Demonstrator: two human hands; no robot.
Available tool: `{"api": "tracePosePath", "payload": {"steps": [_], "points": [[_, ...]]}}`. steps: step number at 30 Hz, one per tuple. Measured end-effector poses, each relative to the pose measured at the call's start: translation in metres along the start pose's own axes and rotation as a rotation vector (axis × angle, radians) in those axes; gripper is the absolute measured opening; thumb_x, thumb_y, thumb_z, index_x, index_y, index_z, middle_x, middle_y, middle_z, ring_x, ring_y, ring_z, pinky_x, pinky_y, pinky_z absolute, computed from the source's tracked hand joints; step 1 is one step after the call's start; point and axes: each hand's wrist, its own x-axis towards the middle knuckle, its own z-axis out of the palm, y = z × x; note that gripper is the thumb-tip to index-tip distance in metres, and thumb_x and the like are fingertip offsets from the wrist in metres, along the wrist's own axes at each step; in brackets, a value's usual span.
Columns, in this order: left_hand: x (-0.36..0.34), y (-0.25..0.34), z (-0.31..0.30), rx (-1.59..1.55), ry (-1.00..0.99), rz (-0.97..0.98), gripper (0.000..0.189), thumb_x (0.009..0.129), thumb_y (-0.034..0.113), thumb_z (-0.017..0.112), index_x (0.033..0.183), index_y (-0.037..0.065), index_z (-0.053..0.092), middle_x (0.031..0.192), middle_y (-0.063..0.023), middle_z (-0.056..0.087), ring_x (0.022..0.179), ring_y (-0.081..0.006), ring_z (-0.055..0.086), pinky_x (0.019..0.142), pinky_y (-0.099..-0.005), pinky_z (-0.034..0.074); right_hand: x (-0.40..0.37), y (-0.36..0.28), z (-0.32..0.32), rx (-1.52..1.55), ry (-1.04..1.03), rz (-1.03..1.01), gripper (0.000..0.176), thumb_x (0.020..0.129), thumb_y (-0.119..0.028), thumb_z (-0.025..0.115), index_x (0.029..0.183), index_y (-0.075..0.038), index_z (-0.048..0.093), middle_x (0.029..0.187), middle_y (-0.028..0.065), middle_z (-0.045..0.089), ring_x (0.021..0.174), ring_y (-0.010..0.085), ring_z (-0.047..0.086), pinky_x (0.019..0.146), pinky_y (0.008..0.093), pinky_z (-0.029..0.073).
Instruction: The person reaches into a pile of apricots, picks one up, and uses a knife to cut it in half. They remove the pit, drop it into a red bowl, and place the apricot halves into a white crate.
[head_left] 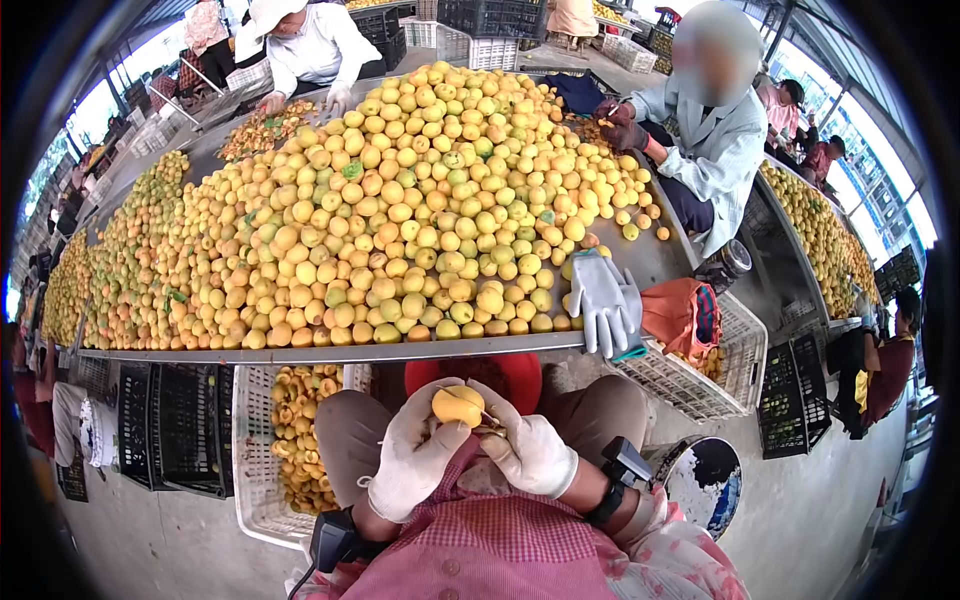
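Head view under bright, diffuse daylight that entered from the open sides of the roofed hall at upper left and upper right, where the sky was overexposed. The fruit pile was evenly lit; soft shadow lay beneath the tabletop. The held fruit was sharp, without glare. Fisheye distortion bowed the edges, a black vignette filled the corners, and a blurred patch lay at upper right.

Fruit pile on desk; gloves at its right edge; crate below, left of knees.
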Motion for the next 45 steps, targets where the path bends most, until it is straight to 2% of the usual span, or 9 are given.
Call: {"api": "tracePosePath", "payload": {"steps": [5, 12, 19, 21, 29, 35, 39, 41, 45], "points": [[0.001, 0.003, -0.001, 0.252, -0.027, -0.066, 0.038, 0.097, 0.018, 0.062, 0.127, -0.003, 0.052, 0.121, -0.0081, 0.061, 0.115, -0.0153, 0.055, 0.101, -0.0293, 0.041, -0.001, 0.02, 0.009, 0.049, -0.02, -0.091, 0.067, 0.097, -0.036, 0.05, 0.151, -0.006, 0.023, 0.087, 0.0224, 0.068, 0.074, 0.0421, 0.066, 0.066, 0.0461, 0.056], [-0.006, -0.012, 0.015, -0.55, 0.147, -0.047, 0.044, 0.096, 0.013, 0.062, 0.134, -0.003, 0.048, 0.122, -0.0068, 0.06, 0.111, -0.0157, 0.057, 0.1, -0.0307, 0.043, 0.005, 0.015, 0.01, 0.024, 0.034, -0.142, 0.071, 0.098, -0.043, 0.048, 0.15, -0.003, 0.022, 0.085, 0.0207, 0.068, 0.072, 0.0395, 0.067, 0.064, 0.0451, 0.055], [0.0, 0.009, 0.003, 0.648, -0.023, 0.104, 0.049, 0.092, 0.011, 0.066, 0.135, -0.003, 0.047, 0.121, -0.0072, 0.06, 0.108, -0.0158, 0.058, 0.097, -0.0296, 0.045, 0.005, 0.022, 0.002, -0.024, -0.026, -0.172, 0.072, 0.098, -0.041, 0.049, 0.15, -0.001, 0.021, 0.088, 0.0197, 0.068, 0.071, 0.0386, 0.067, 0.064, 0.0426, 0.056], [-0.006, -0.009, 0.011, -0.265, 0.052, -0.059, 0.051, 0.095, 0.017, 0.065, 0.137, -0.003, 0.046, 0.124, -0.0068, 0.059, 0.113, -0.0162, 0.057, 0.101, -0.0307, 0.043, 0.01, 0.014, 0.009, 0.022, 0.043, -0.215, 0.072, 0.098, -0.041, 0.049, 0.151, -0.001, 0.02, 0.094, 0.0194, 0.068, 0.073, 0.0384, 0.067, 0.065, 0.0421, 0.056], [-0.016, -0.012, 0.017, -0.435, 0.045, -0.02, 0.054, 0.1, 0.023, 0.058, 0.142, -0.004, 0.039, 0.13, -0.0071, 0.055, 0.118, -0.0156, 0.053, 0.105, -0.0319, 0.041, 0.012, 0.013, 0.005, 0.042, 0.033, -0.247, 0.076, 0.096, -0.042, 0.052, 0.151, -0.001, 0.019, 0.101, 0.0188, 0.068, 0.075, 0.0382, 0.068, 0.065, 0.0414, 0.057], [-0.009, 0.016, 0.004, 0.875, 0.181, 0.278, 0.052, 0.08, 0.008, 0.071, 0.128, -0.004, 0.053, 0.11, -0.0147, 0.058, 0.098, -0.0241, 0.06, 0.084, -0.0333, 0.05, 0.012, 0.008, -0.003, -0.052, -0.079, -0.185, 0.075, 0.095, -0.041, 0.054, 0.15, -0.001, 0.023, 0.086, 0.0195, 0.068, 0.067, 0.0397, 0.065, 0.061, 0.0437, 0.055], [-0.007, 0.012, -0.001, 0.925, 0.101, 0.213, 0.057, 0.082, 0.013, 0.074, 0.131, -0.004, 0.05, 0.113, -0.011, 0.059, 0.101, -0.0204, 0.059, 0.089, -0.0308, 0.049, 0.012, 0.012, 0.009, 0.013, -0.035, -0.174, 0.074, 0.095, -0.043, 0.054, 0.148, -0.001, 0.025, 0.086, 0.0186, 0.068, 0.068, 0.0402, 0.065, 0.06, 0.0432, 0.055], [-0.01, -0.002, 0.007, -0.002, 0.197, 0.028, 0.067, 0.08, 0.02, 0.08, 0.134, -0.002, 0.046, 0.115, -0.0107, 0.06, 0.11, -0.0204, 0.059, 0.094, -0.0323, 0.048, 0.013, 0.013, 0.019, 0.104, 0.055, -0.233, 0.073, 0.095, -0.043, 0.054, 0.148, 0.0, 0.026, 0.085, 0.0177, 0.068, 0.068, 0.0402, 0.066, 0.06, 0.043, 0.055], [-0.013, -0.01, 0.013, -0.136, 0.154, -0.032, 0.071, 0.079, 0.025, 0.081, 0.134, -0.002, 0.045, 0.116, -0.0095, 0.059, 0.109, -0.0188, 0.058, 0.095, -0.0312, 0.047, 0.011, 0.012, 0.023, 0.007, 0.15, -0.272, 0.072, 0.096, -0.043, 0.053, 0.147, 0.0, 0.029, 0.085, 0.0162, 0.069, 0.069, 0.0387, 0.067, 0.06, 0.0421, 0.055]]}}
